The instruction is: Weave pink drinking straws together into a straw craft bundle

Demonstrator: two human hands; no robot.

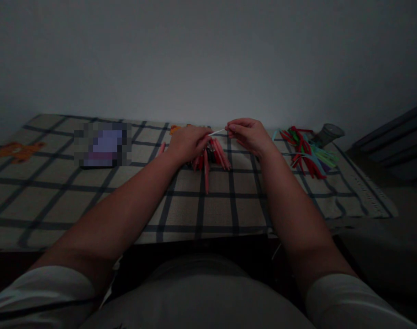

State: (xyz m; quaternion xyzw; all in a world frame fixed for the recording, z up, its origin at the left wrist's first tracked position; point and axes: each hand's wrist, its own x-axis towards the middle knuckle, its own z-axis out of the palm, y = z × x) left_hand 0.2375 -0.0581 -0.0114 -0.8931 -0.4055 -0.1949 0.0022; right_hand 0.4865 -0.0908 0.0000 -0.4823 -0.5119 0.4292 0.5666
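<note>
Nearest me, a bundle of thin pink, red and black strips (222, 154) lies on the cloth-covered bench (215, 212). Well right of the bundle are loose red, blue and green strips (301, 153); well left of it, a pixelated phone-like device (107, 144), then an orange piece (18, 151). Over the bundle is my left grip (188, 143), and to its right my right grip (252, 136), both pinched closed on a thin white strand (217, 132) held straight between them. Behind the bundle rises a plain wall (201, 59).
</note>
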